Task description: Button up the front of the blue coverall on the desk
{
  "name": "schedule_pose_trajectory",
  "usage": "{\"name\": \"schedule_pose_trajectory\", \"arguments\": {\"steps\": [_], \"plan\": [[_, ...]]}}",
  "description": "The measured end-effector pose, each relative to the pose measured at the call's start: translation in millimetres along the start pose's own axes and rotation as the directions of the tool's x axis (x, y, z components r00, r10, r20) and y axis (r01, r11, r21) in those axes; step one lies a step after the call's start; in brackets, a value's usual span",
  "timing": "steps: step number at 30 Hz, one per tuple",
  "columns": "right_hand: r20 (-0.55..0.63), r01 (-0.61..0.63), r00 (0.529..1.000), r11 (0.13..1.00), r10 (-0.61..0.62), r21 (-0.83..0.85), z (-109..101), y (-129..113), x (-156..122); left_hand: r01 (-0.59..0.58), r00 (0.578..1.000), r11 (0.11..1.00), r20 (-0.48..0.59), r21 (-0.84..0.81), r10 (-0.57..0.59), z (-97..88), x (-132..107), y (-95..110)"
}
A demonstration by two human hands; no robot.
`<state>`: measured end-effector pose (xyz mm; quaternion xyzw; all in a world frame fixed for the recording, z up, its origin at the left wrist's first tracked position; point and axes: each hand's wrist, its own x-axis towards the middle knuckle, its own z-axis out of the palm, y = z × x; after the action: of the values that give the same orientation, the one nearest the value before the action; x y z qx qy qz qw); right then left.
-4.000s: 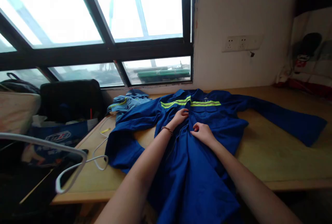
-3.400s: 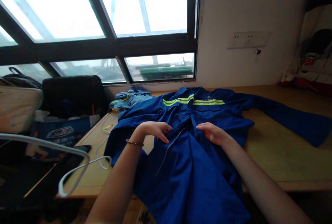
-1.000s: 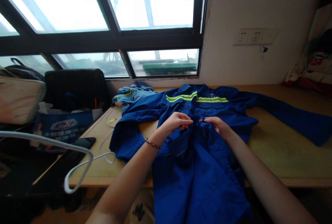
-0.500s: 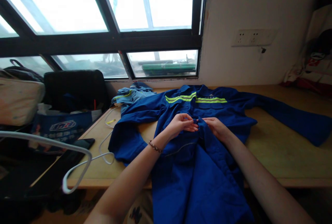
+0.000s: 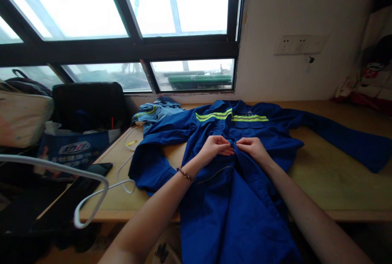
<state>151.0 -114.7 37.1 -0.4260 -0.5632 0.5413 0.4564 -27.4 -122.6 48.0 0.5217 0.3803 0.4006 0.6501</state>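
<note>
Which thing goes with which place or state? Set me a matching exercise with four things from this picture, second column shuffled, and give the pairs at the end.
Column one
1. Dark blue garment
2. Left hand
3. Light blue cloth
4. Socket panel

Column two
A. On the wall, to the right of the window
B. Fingers at the fabric, bracelet on the wrist
C. Crumpled near the back left corner of the table
D. Spread out, its lower part hanging past the front edge

Pairs: 1-D, 2-B, 3-C, 4-A
</note>
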Motion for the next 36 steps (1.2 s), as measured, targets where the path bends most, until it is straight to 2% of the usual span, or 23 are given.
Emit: {"name": "schedule_pose_trajectory", "arguments": {"steps": [4, 9, 13, 16, 19, 25, 36], "plan": [[0.007, 0.151, 0.988, 0.962, -0.153, -0.227, 3, 0, -2, -0.005, 0.998, 0.999, -0.062, 0.049, 0.008, 0.3, 3, -6], [0.014, 0.353, 0.911, 0.762, -0.412, -0.543, 12, 2, -8, 0.035, 0.982, 0.998, -0.185, 0.049, -0.025, 10.0, 2, -8], [0.109, 0.435, 0.865, 0.623, -0.49, -0.65, 17, 1, -14, 0.043, 0.968, 0.999, -0.248, -0.015, -0.045, 15.0, 0, -9], [0.14, 0.455, 0.855, 0.591, -0.5, -0.666, 20, 1, -15, 0.046, 0.958, 0.994, -0.277, -0.1, -0.072, 13.2, 0, -14], [0.116, 0.451, 0.854, 0.611, -0.507, -0.651, 20, 2, -14, 0.045, 0.959, 0.977, -0.265, -0.209, -0.101, 10.2, 2, -18], [0.029, 0.411, 0.876, 0.712, -0.482, -0.57, 18, 1, -9, 0.025, 0.957, 0.935, -0.264, -0.353, -0.125, 11.1, 3, -16], [0.053, 0.324, 0.942, 0.858, -0.331, -0.399, 14, 5, -6, -0.021, 0.962, 0.878, -0.248, -0.479, -0.113, 13.7, 4, -16]]}}
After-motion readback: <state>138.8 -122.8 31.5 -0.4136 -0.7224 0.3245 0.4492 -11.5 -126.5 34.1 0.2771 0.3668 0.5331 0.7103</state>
